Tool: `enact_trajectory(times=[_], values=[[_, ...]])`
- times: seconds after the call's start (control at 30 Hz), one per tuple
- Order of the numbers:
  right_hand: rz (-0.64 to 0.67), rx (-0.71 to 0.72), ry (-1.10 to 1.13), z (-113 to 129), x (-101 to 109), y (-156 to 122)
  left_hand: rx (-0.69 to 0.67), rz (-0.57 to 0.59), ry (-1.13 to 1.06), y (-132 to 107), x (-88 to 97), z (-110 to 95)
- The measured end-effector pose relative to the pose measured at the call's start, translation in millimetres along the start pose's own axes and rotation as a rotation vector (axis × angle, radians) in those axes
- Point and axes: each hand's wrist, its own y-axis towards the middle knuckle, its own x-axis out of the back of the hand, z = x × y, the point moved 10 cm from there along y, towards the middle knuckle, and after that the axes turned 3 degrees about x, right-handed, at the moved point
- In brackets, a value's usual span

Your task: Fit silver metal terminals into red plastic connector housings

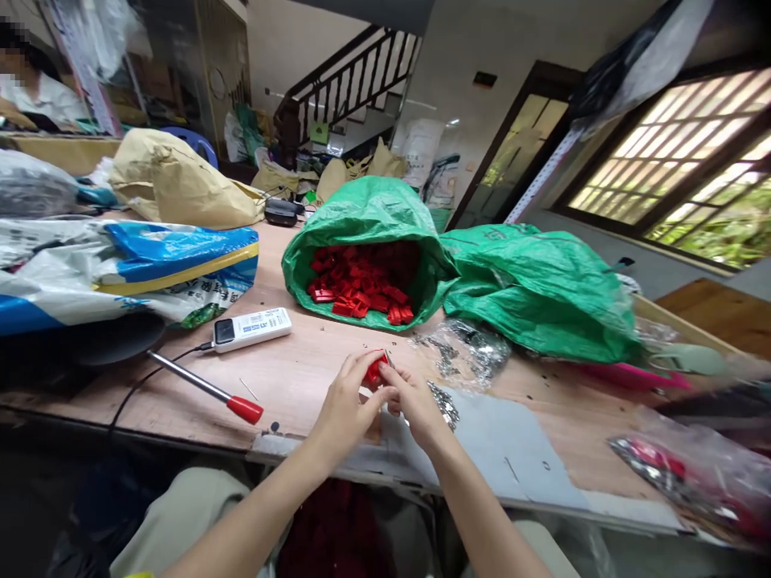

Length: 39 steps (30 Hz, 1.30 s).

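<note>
My left hand [348,401] is closed around a small red plastic piece [376,371] above the near part of the table. Against it, my right hand [415,399] pinches a thin metal part [387,358] at the piece's upper edge; its exact shape is too small to tell. Under and beside my right hand lies a pile of small shiny metal parts [444,404] on a grey sheet [511,449]. Beyond both hands, a green woven sack [373,209] lies with its mouth toward me, and many similar red pieces [361,281] fill it.
Left of my hands are a red-handled metal lever [244,409] and a white device [251,329] with a cable. A second green sack [536,289], a clear plastic bag [475,353] and a bag of parts [680,474] lie to the right. A person [42,96] sits far left.
</note>
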Motion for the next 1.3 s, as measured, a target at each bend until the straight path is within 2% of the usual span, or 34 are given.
enact_trajectory(times=[0.03, 0.1, 0.2, 0.3, 0.33, 0.4, 0.53, 0.67, 0.8, 0.93, 1.03, 1.17, 1.3], values=[[0.031, -0.013, 0.031, -3.4, 0.5, -7.8, 0.007, 0.007, 0.015, -0.6, -1.8, 2.1], [0.056, -0.009, -0.067, -8.3, 13.5, -16.6, 0.061, -0.002, 0.028, -1.0, -1.8, 10.9], [-0.055, 0.012, -0.426, -13.5, 62.2, -12.3, 0.149, -0.024, 0.041, -1.0, 0.6, 24.5], [-0.232, -0.058, -0.627, -25.7, 119.6, 7.3, 0.151, 0.033, 0.1, -2.7, -6.5, 25.6], [-0.269, -0.092, -0.682, -31.4, 133.9, 16.1, 0.139, 0.069, 0.119, -4.1, -11.3, 24.2], [-0.287, -0.139, -0.769, -42.5, 149.2, 35.7, 0.11, 0.133, 0.145, -7.6, -21.1, 21.1], [-0.265, -0.145, -0.855, -56.5, 145.8, 66.8, 0.046, 0.167, 0.208, -11.2, -30.1, 16.9], [-0.3, -0.135, -0.87, -59.2, 141.1, 68.3, 0.02, 0.174, 0.291, -10.7, -32.0, 16.9], [-0.394, -0.143, -0.826, -53.3, 155.1, 38.7, 0.031, 0.207, 0.327, -17.3, -35.3, 20.1], [-0.49, -0.171, -0.702, -45.8, 176.6, 2.9, 0.102, 0.194, 0.359, -18.2, -33.1, 36.6], [-0.503, -0.133, -0.531, -37.9, 180.7, -21.1, 0.117, 0.263, 0.328, -19.6, -44.2, 44.8], [-0.377, -0.089, -0.253, -31.1, 151.5, -46.2, 0.133, 0.298, 0.247, -26.6, -53.1, 45.3], [-0.177, -0.114, 0.079, -35.3, 104.8, -45.7, 0.176, 0.176, 0.123, -16.5, -37.7, 47.4]])
